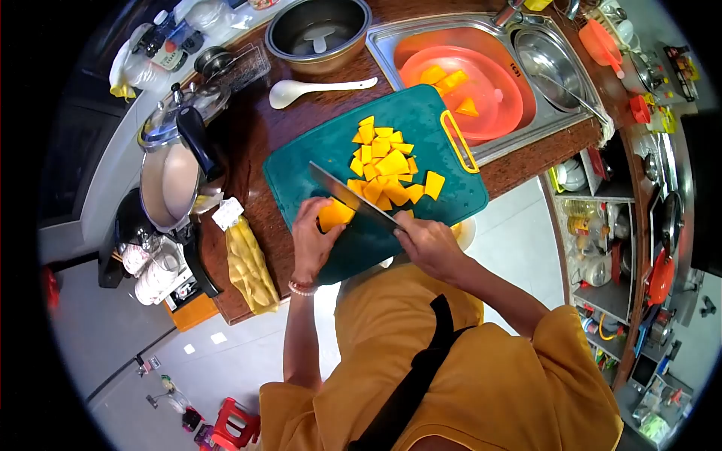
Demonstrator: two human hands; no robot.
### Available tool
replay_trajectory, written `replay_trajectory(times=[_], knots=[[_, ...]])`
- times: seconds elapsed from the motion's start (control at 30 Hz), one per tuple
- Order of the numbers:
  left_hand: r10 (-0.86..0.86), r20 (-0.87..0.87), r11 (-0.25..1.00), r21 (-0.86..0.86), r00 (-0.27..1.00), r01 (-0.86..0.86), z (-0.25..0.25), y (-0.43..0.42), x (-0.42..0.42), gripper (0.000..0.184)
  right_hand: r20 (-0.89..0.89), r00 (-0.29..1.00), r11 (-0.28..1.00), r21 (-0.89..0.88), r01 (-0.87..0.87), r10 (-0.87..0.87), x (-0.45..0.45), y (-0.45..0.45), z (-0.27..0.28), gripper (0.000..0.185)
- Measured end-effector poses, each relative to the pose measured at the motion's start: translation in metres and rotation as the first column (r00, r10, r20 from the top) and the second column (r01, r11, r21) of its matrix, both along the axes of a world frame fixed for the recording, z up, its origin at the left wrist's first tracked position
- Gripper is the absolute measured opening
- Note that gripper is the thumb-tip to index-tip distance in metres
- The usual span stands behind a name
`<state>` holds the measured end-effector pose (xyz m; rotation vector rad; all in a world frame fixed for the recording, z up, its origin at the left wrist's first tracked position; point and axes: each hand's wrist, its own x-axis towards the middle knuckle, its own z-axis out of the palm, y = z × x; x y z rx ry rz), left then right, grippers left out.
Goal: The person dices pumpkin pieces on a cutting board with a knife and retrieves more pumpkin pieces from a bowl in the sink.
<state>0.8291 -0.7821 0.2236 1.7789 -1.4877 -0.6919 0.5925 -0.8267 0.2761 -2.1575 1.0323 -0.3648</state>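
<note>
Your left hand (307, 239) clamps a pumpkin chunk (336, 216) over the green cutting board (308, 154); your right hand (432, 244) grips a knife (347, 194). Dicing seems underway; the next cut likely wants steadiness.

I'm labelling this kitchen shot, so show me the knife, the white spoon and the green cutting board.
Knife (353, 197), head view: middle of the blade.
White spoon (320, 86), head view: on the handle.
Green cutting board (416, 120), head view: bare surface near the top.
</note>
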Motion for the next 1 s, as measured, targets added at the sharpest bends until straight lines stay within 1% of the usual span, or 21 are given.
replay_trajectory(times=[0.1, 0.2, 0.33, 0.53, 0.63, 0.67, 0.7, 0.8, 0.9, 1.0], knots=[[0.135, -0.105, 0.991, 0.027, 0.985, -0.133, -0.007, 0.005, -0.007, 0.044, -0.055, 0.998, 0.999, -0.046, -0.027, 0.024, 0.004, 0.008, 0.001, 0.011], [0.137, -0.102, 0.990, -0.007, 0.985, -0.138, -0.013, 0.007, -0.007, 0.044, -0.099, 0.995, 0.996, -0.086, -0.031, 0.023, 0.007, 0.014, 0.004, 0.012], [0.135, -0.136, 0.991, 0.018, 0.981, -0.134, -0.010, 0.008, -0.007, 0.043, -0.155, 0.988, 0.995, -0.096, -0.035, 0.019, 0.009, 0.015, 0.008, 0.015], [0.134, -0.179, 0.991, 0.001, 0.975, -0.137, -0.017, 0.008, -0.004, 0.043, -0.346, 0.931, 0.983, -0.095, -0.154, 0.112, 0.017, 0.010, 0.015, 0.022], [0.147, -0.198, 0.988, -0.021, 0.969, -0.154, -0.016, 0.007, -0.005, 0.043, -0.454, 0.880, 0.982, -0.052, -0.182, 0.140, 0.034, 0.014, 0.017, 0.026], [0.155, -0.196, 0.986, -0.026, 0.968, -0.163, -0.015, 0.007, -0.006, 0.043, -0.431, 0.889, 0.982, -0.034, -0.187, 0.154, 0.040, 0.010, 0.019, 0.024], [0.165, -0.193, 0.984, -0.028, 0.967, -0.173, -0.014, 0.007, -0.007, 0.042, -0.408, 0.903, 0.982, -0.072, -0.177, 0.133, 0.047, 0.007, 0.012, 0.022], [0.177, -0.204, 0.981, -0.038, 0.963, -0.188, -0.014, 0.007, -0.007, 0.039, -0.320, 0.945, 0.974, -0.180, -0.137, 0.074, 0.067, 0.000, -0.034, 0.018], [0.168, -0.225, 0.981, -0.058, 0.960, -0.185, -0.020, 0.008, -0.005, 0.040, -0.296, 0.954, 0.962, -0.246, -0.121, 0.045, 0.078, -0.002, -0.042, 0.019], [0.135, -0.115, 0.985, -0.092, 0.984, -0.146, -0.023, 0.009, -0.005, 0.043, -0.205, 0.976, 0.953, -0.273, -0.129, 0.074, 0.094, -0.015, -0.054, 0.019]])
